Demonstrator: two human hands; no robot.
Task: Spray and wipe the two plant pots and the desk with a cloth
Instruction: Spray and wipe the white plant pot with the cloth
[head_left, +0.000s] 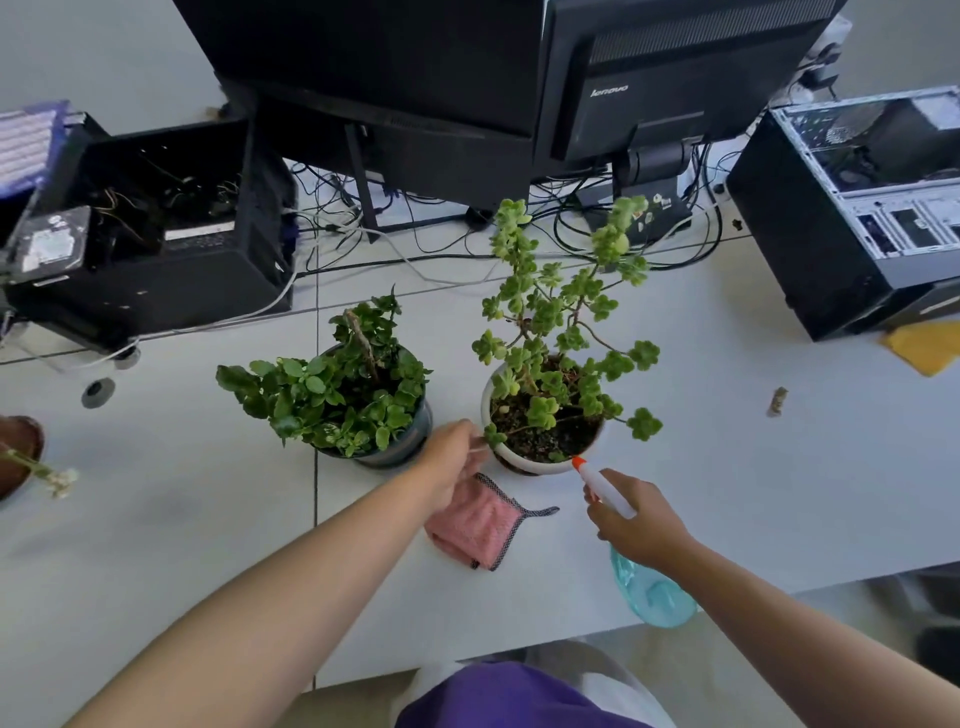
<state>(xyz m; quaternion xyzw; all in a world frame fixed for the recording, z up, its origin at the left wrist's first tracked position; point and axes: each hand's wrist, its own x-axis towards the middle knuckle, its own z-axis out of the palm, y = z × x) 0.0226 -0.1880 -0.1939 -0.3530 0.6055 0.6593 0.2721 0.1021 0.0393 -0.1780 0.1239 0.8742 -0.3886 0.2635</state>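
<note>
While the white pot (540, 457) stands mid-desk, we clench our right hand (636, 525) around the spray bottle (631, 551) at its 5 o'clock, orange nozzle (576, 461) right by the rim. Our left hand (452, 462) reaches the pot's 9 o'clock side; we cannot tell its grip. The pink cloth (480, 522) lies beneath it on the desk (753, 467). The dark pot (400, 441) sits just beside, at 9 o'clock.
</note>
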